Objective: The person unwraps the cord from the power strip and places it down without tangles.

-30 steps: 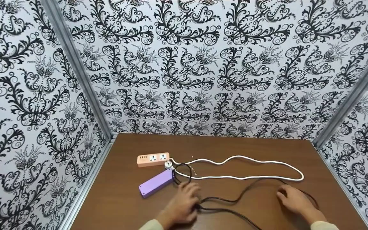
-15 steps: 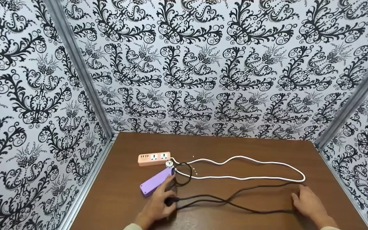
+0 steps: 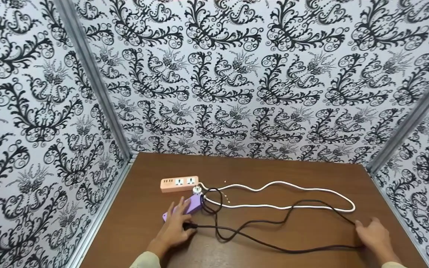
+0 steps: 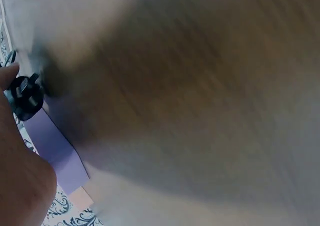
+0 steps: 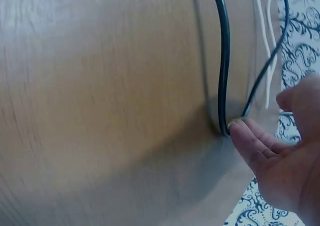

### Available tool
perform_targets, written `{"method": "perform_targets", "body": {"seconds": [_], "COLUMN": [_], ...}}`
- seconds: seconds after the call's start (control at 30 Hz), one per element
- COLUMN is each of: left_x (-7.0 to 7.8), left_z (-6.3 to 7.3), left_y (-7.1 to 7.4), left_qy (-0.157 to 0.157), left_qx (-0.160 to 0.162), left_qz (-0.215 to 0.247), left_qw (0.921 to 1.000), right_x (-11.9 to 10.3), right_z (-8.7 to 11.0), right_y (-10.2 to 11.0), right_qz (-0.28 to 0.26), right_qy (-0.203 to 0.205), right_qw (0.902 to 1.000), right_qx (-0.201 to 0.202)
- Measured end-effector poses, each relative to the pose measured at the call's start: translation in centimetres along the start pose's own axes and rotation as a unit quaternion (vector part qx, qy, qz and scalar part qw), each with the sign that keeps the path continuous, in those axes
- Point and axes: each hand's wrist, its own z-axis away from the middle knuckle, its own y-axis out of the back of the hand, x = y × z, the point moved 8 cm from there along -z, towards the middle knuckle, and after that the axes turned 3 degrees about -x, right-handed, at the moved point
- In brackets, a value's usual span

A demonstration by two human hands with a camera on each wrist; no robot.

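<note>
My left hand (image 3: 175, 227) pinches a black plug (image 3: 188, 225) near the front left, its other fingers stretched over a purple block (image 3: 195, 203) shaped like a power strip. In the left wrist view the pins of the plug show beside the purple block (image 4: 55, 151). From the plug a black cord (image 3: 259, 243) runs right, bends back at my right hand and ends in a small coil by the purple block. On the right, my right hand (image 3: 375, 235) touches that bend with straight fingers (image 5: 247, 141), the thumb apart from it.
A peach power strip (image 3: 179, 184) with sockets lies behind the purple block. Its white cord (image 3: 266, 206) makes a long loop to the right, crossed by the black cord. A white plug (image 3: 197, 190) sits between the two blocks. Patterned walls (image 3: 237, 74) enclose the brown table (image 3: 274, 169).
My left hand has moved left with the plug, onto the purple block. My right hand has moved right, and the black cord's bend now lies further right.
</note>
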Motion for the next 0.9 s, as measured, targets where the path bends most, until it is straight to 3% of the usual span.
{"method": "perform_targets", "body": {"seconds": [0.07, 0.17, 0.27, 0.33, 0.4, 0.5, 0.73, 0.9], "left_x": [-0.6, -1.2, -1.8, -2.3, -2.9, -4.1, -6.4, -8.6], "left_z": [-0.2, -0.4, -0.5, -0.3, 0.0, 0.9, 1.8, 2.9], "left_y": [-0.1, -0.2, -0.2, 0.0, 0.3, 0.7, 1.7, 3.2], "left_qy": [0.022, 0.053, 0.074, 0.088, 0.103, 0.123, 0.139, 0.153], "left_qx": [-0.019, -0.035, -0.024, -0.006, 0.014, 0.027, 0.001, -0.001], "left_qz": [0.002, 0.006, 0.002, -0.006, -0.017, -0.032, -0.024, -0.039], "left_qw": [0.9996, 0.998, 0.997, 0.9961, 0.9944, 0.9916, 0.99, 0.9875], "right_x": [-0.7, -2.5, -4.0, -3.9, -3.1, -1.6, 0.0, 2.0], "right_z": [0.0, 0.2, 0.6, 0.8, 0.8, 0.5, 0.0, -0.2], "right_y": [-0.3, -1.2, -2.6, -3.3, -3.4, -3.2, -2.5, -2.4], "right_qz": [0.026, 0.066, 0.119, 0.148, 0.174, 0.178, 0.155, 0.105], "right_qy": [0.027, 0.102, 0.181, 0.198, 0.185, 0.139, 0.092, 0.031], "right_qw": [0.9993, 0.9924, 0.976, 0.9688, 0.967, 0.9737, 0.9806, 0.9917], "right_qx": [0.005, 0.019, 0.021, 0.019, 0.02, 0.027, 0.077, 0.068]}}
